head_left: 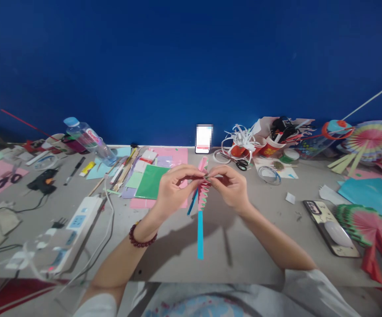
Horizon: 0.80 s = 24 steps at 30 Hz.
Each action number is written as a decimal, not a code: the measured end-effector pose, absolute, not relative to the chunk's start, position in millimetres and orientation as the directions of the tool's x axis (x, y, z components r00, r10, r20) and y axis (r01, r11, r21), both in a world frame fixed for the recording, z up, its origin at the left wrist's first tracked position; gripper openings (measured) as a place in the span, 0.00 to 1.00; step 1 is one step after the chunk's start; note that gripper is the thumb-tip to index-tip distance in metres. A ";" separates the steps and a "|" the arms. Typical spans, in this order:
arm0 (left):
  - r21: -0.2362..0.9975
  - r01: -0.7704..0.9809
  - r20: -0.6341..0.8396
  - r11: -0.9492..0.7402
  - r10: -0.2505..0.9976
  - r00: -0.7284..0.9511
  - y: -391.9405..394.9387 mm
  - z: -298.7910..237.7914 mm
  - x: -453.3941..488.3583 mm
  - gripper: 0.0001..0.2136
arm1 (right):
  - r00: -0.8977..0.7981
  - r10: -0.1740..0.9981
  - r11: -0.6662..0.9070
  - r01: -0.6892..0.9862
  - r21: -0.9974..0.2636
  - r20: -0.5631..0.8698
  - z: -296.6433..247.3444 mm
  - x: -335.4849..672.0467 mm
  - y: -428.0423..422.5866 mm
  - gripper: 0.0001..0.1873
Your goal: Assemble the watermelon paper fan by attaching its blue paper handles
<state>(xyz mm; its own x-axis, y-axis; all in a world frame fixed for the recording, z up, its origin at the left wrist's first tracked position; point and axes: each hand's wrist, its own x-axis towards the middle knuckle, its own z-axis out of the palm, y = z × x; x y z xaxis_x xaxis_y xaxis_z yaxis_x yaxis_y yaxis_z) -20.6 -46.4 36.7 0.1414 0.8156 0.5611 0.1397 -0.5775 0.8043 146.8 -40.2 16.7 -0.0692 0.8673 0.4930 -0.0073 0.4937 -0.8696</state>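
A pleated paper fan (203, 196), pink with green zigzag edges, is folded into a narrow upright strip in front of me. A flat light-blue strip (200, 235) extends from its lower end, and a darker blue strip (192, 203) hangs beside it. My left hand (178, 185) pinches the fan's upper part from the left, thumb and fingers closed. From the right, my right hand (229, 187) pinches at the same spot, fingertips nearly touching the left ones. Something small and dark shows between the fingertips; I cannot make out what it is.
Behind my hands lie a green paper pack (151, 181) and a phone (203, 138) propped against the blue wall. Left are a power strip (78, 233), glue gun (44, 180) and bottle (92, 140). Right are scissors (243, 164), another phone (319, 220) and a watermelon-coloured fan (372, 226).
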 end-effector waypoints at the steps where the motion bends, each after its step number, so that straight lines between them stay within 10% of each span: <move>1: 0.807 0.136 0.558 -0.575 0.817 0.144 -46.4 37.1 -20.4 0.04 | -0.076 0.868 0.492 -0.005 -0.871 0.490 16.7 147.3 -39.7 0.06; 24: 0.803 0.118 0.572 -0.584 0.811 0.123 -43.1 33.0 -20.4 0.04 | 0.005 0.847 0.528 0.103 -0.843 0.531 13.8 147.3 -39.0 0.03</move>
